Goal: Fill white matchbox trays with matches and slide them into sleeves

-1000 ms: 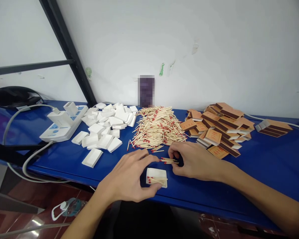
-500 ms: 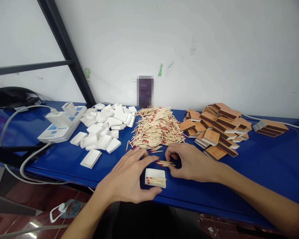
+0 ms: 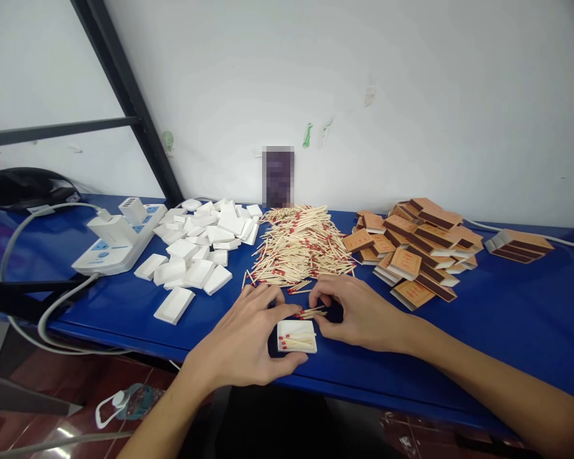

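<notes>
A small white matchbox tray with a few red-tipped matches in it lies near the front edge of the blue table. My left hand cups it, thumb and fingers closed on its sides. My right hand pinches a small bunch of matches just above the tray's far right corner. Right behind both hands lies a big pile of loose matches.
A heap of empty white trays lies to the left, beside a white power strip with plugs and grey cables. Orange matchbox sleeves are piled at the right, with one more stack farther right. A black metal frame rises at the back left.
My right hand has brought its bunch of matches left and closer to the tray. The tray and my left hand have shifted slightly left and away from the table edge.
</notes>
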The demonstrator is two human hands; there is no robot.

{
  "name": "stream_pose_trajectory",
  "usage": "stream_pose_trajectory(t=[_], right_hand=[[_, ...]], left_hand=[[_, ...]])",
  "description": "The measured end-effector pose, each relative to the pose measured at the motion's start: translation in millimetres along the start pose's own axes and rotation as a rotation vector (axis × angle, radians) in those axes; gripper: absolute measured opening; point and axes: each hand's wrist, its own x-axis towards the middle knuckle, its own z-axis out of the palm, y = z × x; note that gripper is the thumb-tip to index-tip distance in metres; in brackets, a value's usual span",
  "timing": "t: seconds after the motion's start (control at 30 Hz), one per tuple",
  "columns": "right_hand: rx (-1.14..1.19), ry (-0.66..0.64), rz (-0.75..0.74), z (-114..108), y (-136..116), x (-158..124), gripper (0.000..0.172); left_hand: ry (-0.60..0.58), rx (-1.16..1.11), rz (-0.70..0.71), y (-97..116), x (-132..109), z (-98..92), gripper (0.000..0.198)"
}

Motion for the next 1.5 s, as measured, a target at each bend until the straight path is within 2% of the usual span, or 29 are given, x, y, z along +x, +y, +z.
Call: stream_pose_trajectory(t=[0.23, 0.37, 0.57, 0.7, 0.8, 1.27, 1.5], right_hand=[[0.036, 0.003, -0.049, -0.4, -0.4, -0.1, 0.009], [0.046, -0.014, -0.060, -2.8, -1.1, -0.2, 0.017], [0.073, -0.073, -0.139, -7.0, 0.9, -1.0, 0.014], [0.019, -0.170, -0.095, -12.6, -2.8, -1.2, 0.006], [-0.022, -0.210, -0.067, -16.2, -4.1, -2.2, 0.008], [-0.091, -0.174, -0.090, -17.1, 0.4, -3.9, 0.011], [-0.132, -0.224, -0.051, -20.2, -4.9, -7.0, 0.012]], left_hand=[[-0.016, -0.035, 0.003, 1.4, 0.1, -1.5, 0.048], [-0.031, -0.043, -0.007, 1.2, 0.0, -1.1, 0.046], [-0.026, -0.042, -0.011, 1.6, -0.6, -1.5, 0.045], [-0.017, -0.047, -0.024, 3.3, 0.5, -2.2, 0.036], [-0.013, -0.037, -0.034, 3.8, 0.8, -2.2, 0.033], [-0.013, -0.019, -0.020, 3.5, -0.2, -2.4, 0.031], [-0.027, -0.017, -0.019, 3.9, 1.1, -2.8, 0.031]])
